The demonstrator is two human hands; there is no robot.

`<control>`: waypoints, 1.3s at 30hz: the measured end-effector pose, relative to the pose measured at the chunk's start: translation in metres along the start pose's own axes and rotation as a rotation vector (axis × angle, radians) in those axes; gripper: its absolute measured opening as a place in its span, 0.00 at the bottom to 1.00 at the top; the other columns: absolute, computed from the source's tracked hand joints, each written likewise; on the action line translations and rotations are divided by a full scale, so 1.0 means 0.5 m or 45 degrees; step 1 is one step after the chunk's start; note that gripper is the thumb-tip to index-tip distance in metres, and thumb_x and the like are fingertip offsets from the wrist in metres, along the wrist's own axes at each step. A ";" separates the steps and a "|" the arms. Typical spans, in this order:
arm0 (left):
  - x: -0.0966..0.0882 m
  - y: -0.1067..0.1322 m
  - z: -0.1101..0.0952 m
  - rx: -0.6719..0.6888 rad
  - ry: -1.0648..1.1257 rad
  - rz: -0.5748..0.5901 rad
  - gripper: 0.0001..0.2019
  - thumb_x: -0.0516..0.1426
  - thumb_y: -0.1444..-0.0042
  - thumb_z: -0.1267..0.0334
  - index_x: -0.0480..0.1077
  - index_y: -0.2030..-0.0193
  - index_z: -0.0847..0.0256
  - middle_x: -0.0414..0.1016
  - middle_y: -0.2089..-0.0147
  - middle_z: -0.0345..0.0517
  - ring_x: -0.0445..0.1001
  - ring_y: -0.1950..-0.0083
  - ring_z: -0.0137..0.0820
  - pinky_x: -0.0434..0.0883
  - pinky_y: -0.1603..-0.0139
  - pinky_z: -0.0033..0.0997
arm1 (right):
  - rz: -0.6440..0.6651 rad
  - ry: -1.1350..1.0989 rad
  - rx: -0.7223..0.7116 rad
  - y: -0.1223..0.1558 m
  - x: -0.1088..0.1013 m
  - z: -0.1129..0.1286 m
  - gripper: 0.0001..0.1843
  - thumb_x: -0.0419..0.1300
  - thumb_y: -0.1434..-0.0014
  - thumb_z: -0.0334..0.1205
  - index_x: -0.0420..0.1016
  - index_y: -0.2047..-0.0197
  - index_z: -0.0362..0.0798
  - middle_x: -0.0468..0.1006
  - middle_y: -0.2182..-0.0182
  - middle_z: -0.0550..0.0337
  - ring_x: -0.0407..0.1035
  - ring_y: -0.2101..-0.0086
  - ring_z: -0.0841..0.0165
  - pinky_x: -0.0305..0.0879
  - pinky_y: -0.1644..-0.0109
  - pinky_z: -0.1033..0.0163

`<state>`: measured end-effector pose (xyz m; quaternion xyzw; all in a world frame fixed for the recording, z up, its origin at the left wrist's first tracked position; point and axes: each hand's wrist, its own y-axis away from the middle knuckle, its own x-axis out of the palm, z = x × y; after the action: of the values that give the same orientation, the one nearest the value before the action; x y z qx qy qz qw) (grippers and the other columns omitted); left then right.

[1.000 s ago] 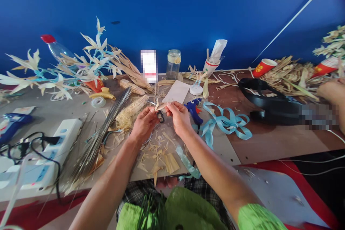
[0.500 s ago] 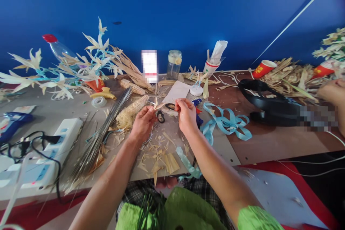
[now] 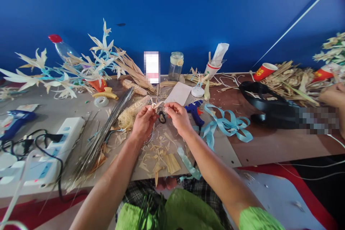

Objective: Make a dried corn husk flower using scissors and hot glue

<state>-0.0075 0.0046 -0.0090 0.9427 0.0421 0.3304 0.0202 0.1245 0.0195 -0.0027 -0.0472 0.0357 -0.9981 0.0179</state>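
Observation:
Pinched in my left hand [image 3: 145, 120] is a small pale corn husk piece [image 3: 155, 105] that looks like a husk flower. My right hand [image 3: 178, 116] is close on its right, thumb and fingertips pressed together; whatever is between them is too small to make out. Below and between the hands, the black handle of a pair of scissors [image 3: 162, 117] shows on the table. A dried corn cob with fibres [image 3: 132, 113] lies left of my left hand. Beyond my right hand is a blue glue gun [image 3: 194, 112].
Metal wires [image 3: 105, 140] and a power strip [image 3: 58, 151] lie left. Husk scraps [image 3: 161, 154] litter the front, blue ribbon [image 3: 229, 124] the right. A husk flower arrangement [image 3: 102, 48] stands at back left. Another person's hand [image 3: 332, 95] is at far right, near a black strapped object [image 3: 272, 109].
My right hand has come left and slightly down, closer to my left hand, uncovering the blue glue gun. My left hand still holds the husk piece. The view has shifted slightly.

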 end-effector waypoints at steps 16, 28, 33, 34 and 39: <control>-0.008 -0.005 0.011 0.038 -0.073 -0.078 0.13 0.67 0.58 0.60 0.70 0.70 0.63 0.68 0.75 0.36 0.66 0.73 0.20 0.66 0.67 0.23 | 0.091 0.172 -0.226 0.005 0.014 -0.003 0.11 0.58 0.46 0.46 0.74 0.68 0.46 0.74 0.72 0.60 0.63 0.74 0.72 0.60 0.68 0.67; -0.006 0.007 0.030 0.031 -0.331 0.056 0.11 0.65 0.54 0.59 0.74 0.66 0.63 0.72 0.74 0.39 0.68 0.73 0.23 0.66 0.67 0.24 | -0.016 0.120 -0.163 0.007 0.011 0.009 0.09 0.56 0.48 0.42 0.69 0.74 0.46 0.72 0.78 0.63 0.63 0.77 0.72 0.59 0.72 0.67; -0.003 0.014 0.023 0.098 -0.532 0.085 0.11 0.63 0.52 0.58 0.73 0.66 0.64 0.73 0.75 0.41 0.69 0.73 0.26 0.66 0.65 0.27 | -0.035 0.136 -0.154 0.009 0.012 0.016 0.09 0.56 0.48 0.42 0.68 0.76 0.47 0.71 0.80 0.64 0.62 0.77 0.72 0.58 0.72 0.67; -0.002 0.016 0.021 0.116 -0.582 0.086 0.10 0.62 0.51 0.58 0.73 0.66 0.64 0.73 0.75 0.41 0.69 0.72 0.26 0.66 0.65 0.27 | -0.035 0.143 -0.151 0.009 0.012 0.016 0.09 0.56 0.48 0.42 0.69 0.76 0.47 0.71 0.80 0.64 0.62 0.77 0.72 0.58 0.72 0.67; 0.003 0.016 0.018 0.168 -0.725 0.069 0.07 0.60 0.49 0.61 0.74 0.69 0.63 0.71 0.76 0.40 0.66 0.73 0.26 0.64 0.66 0.26 | -0.015 0.253 -0.162 0.010 0.007 0.016 0.10 0.55 0.47 0.42 0.68 0.76 0.46 0.69 0.81 0.64 0.60 0.78 0.73 0.55 0.73 0.68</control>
<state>-0.0004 -0.0034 -0.0145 0.9975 0.0309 0.0497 -0.0392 0.1221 0.0136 0.0054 0.0508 0.1002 -0.9937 0.0053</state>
